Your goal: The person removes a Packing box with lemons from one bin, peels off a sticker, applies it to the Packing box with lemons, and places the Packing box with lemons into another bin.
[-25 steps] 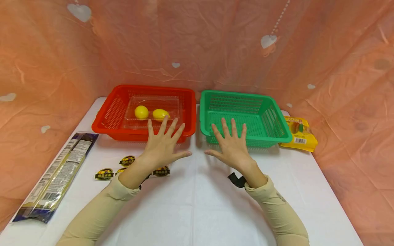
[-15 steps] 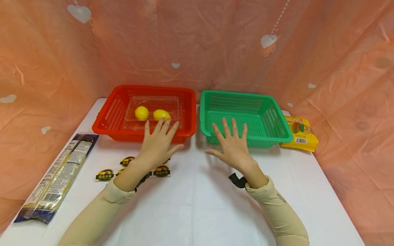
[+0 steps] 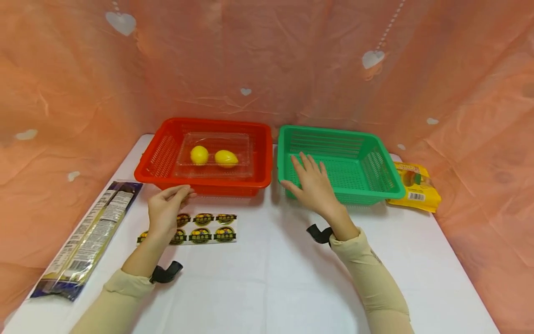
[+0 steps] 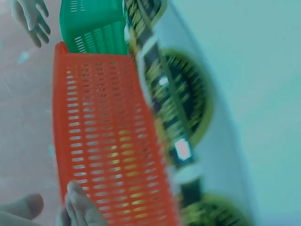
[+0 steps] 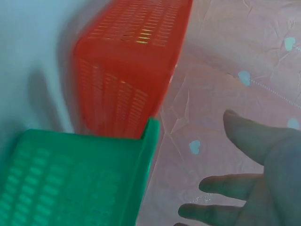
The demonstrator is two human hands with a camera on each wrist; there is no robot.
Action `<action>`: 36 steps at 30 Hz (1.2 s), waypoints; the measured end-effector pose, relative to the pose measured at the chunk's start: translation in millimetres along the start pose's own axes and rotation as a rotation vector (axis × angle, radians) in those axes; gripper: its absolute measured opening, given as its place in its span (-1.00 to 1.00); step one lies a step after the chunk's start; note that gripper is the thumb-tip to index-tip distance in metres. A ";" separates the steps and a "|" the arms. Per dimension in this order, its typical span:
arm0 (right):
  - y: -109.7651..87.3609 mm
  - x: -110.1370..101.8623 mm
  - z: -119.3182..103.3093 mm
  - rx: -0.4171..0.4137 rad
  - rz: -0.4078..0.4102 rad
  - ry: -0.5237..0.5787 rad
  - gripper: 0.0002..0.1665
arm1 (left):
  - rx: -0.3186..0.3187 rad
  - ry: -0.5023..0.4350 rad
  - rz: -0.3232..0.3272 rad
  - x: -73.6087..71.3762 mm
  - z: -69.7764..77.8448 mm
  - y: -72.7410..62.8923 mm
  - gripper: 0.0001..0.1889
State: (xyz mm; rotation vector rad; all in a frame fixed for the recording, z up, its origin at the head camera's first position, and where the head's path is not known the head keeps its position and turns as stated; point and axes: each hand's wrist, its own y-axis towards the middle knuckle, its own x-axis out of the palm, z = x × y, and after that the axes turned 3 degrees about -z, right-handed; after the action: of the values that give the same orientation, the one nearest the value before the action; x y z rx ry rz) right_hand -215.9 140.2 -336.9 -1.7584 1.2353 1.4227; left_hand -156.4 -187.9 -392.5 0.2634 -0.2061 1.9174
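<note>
In the head view, two baskets stand side by side at the back of the counter point(image 3: 233, 287), probably to leave working room in front: a red basket point(image 3: 204, 183) on the left and a green basket point(image 3: 359, 193) on the right. The red one carries a clear box point(image 3: 246, 144), with a round lemon point(image 3: 199, 155) and a longer lemon point(image 3: 226, 158) showing through it, seemingly inside. A sheet of stickers point(image 3: 200, 235) lies before the red basket, flat and printed side up, likely so each label is easy to reach. The left hand point(image 3: 162, 213) is over its left part, fingers bent toward the thumb. The right hand point(image 3: 314, 188) is raised at the green basket's near left corner, fingers spread and gripping nothing, perhaps simply waiting. In the left wrist view, a gap separates thumb and fingers, so that hand seems loosely curled around nothing; the fingers show beside the red basket's slotted wall, though contact cannot be told, and the stickers are blurred. In the right wrist view, thumb and fingers stretch out apart from each other, nothing between them, beside the green basket.
</note>
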 end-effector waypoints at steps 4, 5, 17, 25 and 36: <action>18.3 -2.0 -8.5 -0.050 0.024 0.089 -0.15 | -0.122 -0.228 0.100 -2.2 -4.1 6.7 -0.93; 23.2 -2.9 -11.8 -0.061 0.025 0.111 -0.16 | -0.128 -0.279 0.121 -1.6 -4.7 8.8 -0.91; 126.2 -25.8 -45.4 -0.040 -0.140 0.462 -0.29 | -0.069 -0.428 0.220 10.6 -6.0 24.1 -0.68; 182.3 -0.5 -41.3 0.025 -0.149 0.737 -0.52 | -0.085 -0.401 0.248 10.7 -10.4 21.9 -0.73; 197.0 38.6 -25.5 0.188 -0.231 0.996 -0.21 | -0.081 -0.387 0.232 11.0 -15.8 19.3 -0.73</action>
State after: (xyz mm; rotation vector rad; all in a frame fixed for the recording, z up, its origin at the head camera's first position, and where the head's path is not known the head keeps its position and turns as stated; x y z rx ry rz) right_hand -381.2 23.7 -342.1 -2.4470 1.4655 0.2197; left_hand -179.5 -180.6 -405.0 0.5772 -0.5919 2.0664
